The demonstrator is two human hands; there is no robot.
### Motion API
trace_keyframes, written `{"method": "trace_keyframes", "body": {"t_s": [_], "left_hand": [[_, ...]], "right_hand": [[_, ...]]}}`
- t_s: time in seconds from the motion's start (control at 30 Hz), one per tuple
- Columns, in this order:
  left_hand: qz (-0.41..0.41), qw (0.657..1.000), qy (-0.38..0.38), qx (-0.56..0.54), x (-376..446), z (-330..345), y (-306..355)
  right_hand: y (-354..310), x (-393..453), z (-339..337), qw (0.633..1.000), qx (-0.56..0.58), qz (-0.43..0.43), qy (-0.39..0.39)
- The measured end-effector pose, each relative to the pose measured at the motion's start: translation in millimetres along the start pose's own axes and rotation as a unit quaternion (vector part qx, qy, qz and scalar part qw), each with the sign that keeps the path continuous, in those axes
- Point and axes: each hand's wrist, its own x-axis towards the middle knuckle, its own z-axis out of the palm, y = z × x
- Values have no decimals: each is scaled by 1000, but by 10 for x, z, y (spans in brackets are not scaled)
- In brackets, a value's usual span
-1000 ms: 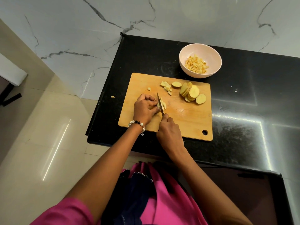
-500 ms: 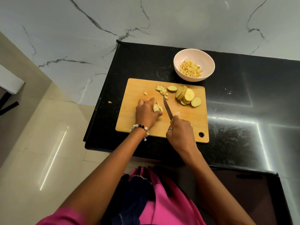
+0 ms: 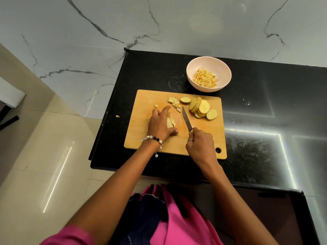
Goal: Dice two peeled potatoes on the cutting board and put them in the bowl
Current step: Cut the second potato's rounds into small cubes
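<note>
Curled around a knife handle that is almost wholly hidden in the fist, the right hand (image 3: 200,145) holds a slim steel-bladed knife (image 3: 186,119) with its narrow grey blade slanting up and away from the knuckles, its tip bare and apart from any food. Just to the left of that grip, the left hand (image 3: 160,125) rests palm-down on a few pale, flat-cut potato strips (image 3: 170,122), its fingers reaching forward and its thumb tucked below them, pressing the strips against the rectangular light-wood cutting board (image 3: 141,135). Beyond the blade tip lies a small loose heap of chunky potato dice (image 3: 174,102), with one stray cube (image 3: 156,106) farther left near the fingertips. To the right of the blade, a leaning row of round, smooth yellow potato slices (image 3: 200,107) fans out like fallen coins, and one oval slice (image 3: 185,99) lies flat beside it. The board has rounded corners and a round hanging hole close to the right wrist. Past the far edge of the board, beyond the slices, stands a round, pale pink matte bowl (image 3: 192,75) partly filled with small yellow cubes. Everything sits on a glossy, speckled black stone counter (image 3: 265,156); one tiny potato scrap (image 3: 117,116) lies on it left of the board. A beaded bracelet (image 3: 153,138) of pearly and dark beads circles the left wrist.
</note>
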Motion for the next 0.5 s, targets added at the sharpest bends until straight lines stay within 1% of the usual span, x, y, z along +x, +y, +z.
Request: {"method": "trace_keyframes", "body": {"t_s": [0.13, 0.27, 0.33, 0.43, 0.5], "left_hand": [[3, 1000, -11, 1, -3, -13, -1], [7, 1000, 19, -7, -63, 28, -13], [-10, 999, 37, -10, -97, 70, 21], [-60, 996, 72, 7, -120, 148, 108], [-73, 994, 78, 12, -96, 174, 148]], "right_hand": [[-10, 32, 18, 1000, 12, 0, -2], [-3, 49, 45, 1000, 19, -6, -2], [6, 60, 58, 1000, 27, -6, -1], [17, 79, 66, 999, 37, -4, -3], [30, 96, 67, 999, 40, -6, -5]]}}
